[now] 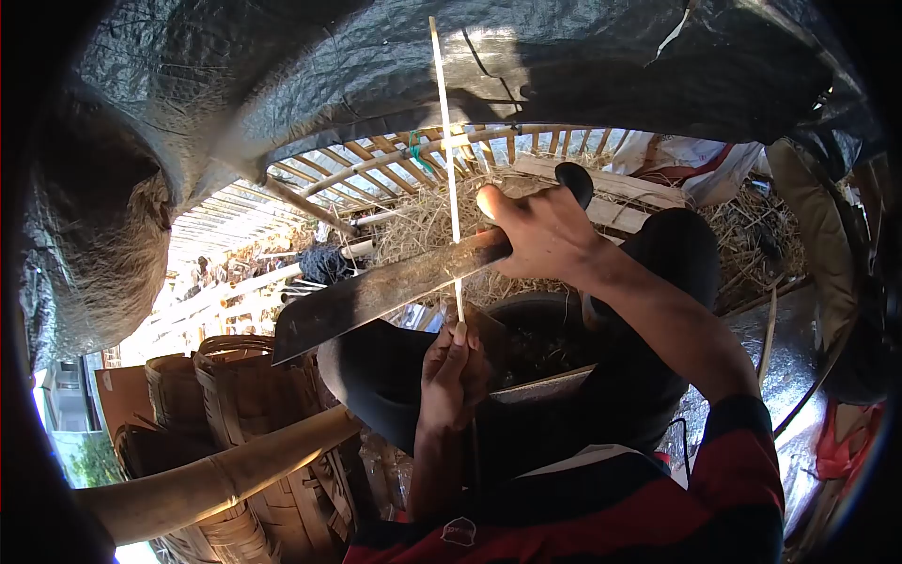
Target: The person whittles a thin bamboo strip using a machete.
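My right hand (547, 233) is wrapped round the dark handle of a machete (376, 299), the handle's black end showing above my knuckles. Its broad, worn blade slants down to the left and crosses a thin, pale bamboo strip (445, 113). Whether the edge bites into the strip or only lies against it, I cannot tell. Lower down, my left hand (453, 371) pinches the strip near its lower part, thumb on top. The strip stands nearly upright and reaches far above both hands.
Woven bamboo baskets (254, 395) stand at the lower left, with a thick bamboo pole (225, 477) in front. A slatted bamboo fence (376, 164) and dry straw (413, 230) lie ahead. Dark plastic sheeting (310, 85) hangs overhead. Boards (611, 188) rest on the straw.
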Demonstrator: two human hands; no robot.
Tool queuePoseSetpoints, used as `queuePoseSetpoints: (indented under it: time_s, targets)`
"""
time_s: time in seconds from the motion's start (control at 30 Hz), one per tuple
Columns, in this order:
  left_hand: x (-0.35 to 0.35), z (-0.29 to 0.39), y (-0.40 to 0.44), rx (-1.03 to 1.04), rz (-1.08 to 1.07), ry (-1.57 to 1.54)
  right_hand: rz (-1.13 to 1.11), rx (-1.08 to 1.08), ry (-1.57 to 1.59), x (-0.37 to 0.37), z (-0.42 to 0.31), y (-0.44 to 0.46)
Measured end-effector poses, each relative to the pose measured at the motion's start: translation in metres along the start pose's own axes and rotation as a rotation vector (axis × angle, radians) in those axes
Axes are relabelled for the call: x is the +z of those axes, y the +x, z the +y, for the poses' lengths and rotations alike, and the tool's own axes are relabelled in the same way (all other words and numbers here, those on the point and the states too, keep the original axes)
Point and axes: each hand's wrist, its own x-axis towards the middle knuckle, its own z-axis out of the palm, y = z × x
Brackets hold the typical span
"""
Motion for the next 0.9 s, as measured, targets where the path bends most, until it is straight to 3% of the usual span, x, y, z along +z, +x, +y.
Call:
queuePoseSetpoints:
  time_s: [0.1, 0.23, 0.3, 0.37, 0.47, 0.63, 0.77, 0.8, 0.9]
  targets:
    - [-0.002, -0.001, 0.0, 0.001, -0.025, 0.009, 0.014, -0.04, 0.105, 0.0, -0.005, -0.006]
    - [0.0, 0.005, 0.0, 0.002, -0.036, 0.014, 0.182, -0.059, -0.025, -0.002, 0.001, 0.004]
    - [-0.005, 0.003, -0.002, -0.007, -0.044, 0.001, -0.06, 0.132, 0.008, -0.006, 0.004, 0.006]
    - [-0.005, 0.003, -0.001, -0.012, -0.054, -0.014, -0.087, 0.164, 0.016, -0.01, 0.002, 0.006]
    - [-0.004, 0.002, -0.004, -0.03, -0.047, -0.015, 0.196, -0.1, 0.02, -0.009, -0.007, 0.002]
    - [-0.007, 0.006, -0.005, -0.054, -0.065, -0.015, 0.205, -0.107, 0.049, -0.004, -0.002, 0.006]
    - [-0.006, 0.007, -0.004, -0.073, -0.103, -0.029, 0.024, 0.054, 0.025, -0.01, -0.002, 0.006]
    - [-0.007, 0.005, -0.005, -0.077, -0.114, -0.023, 0.156, -0.062, 0.037, -0.011, -0.003, 0.007]
    - [-0.009, 0.006, -0.006, -0.095, -0.147, -0.063, 0.258, -0.172, 0.16, -0.013, -0.01, 0.004]
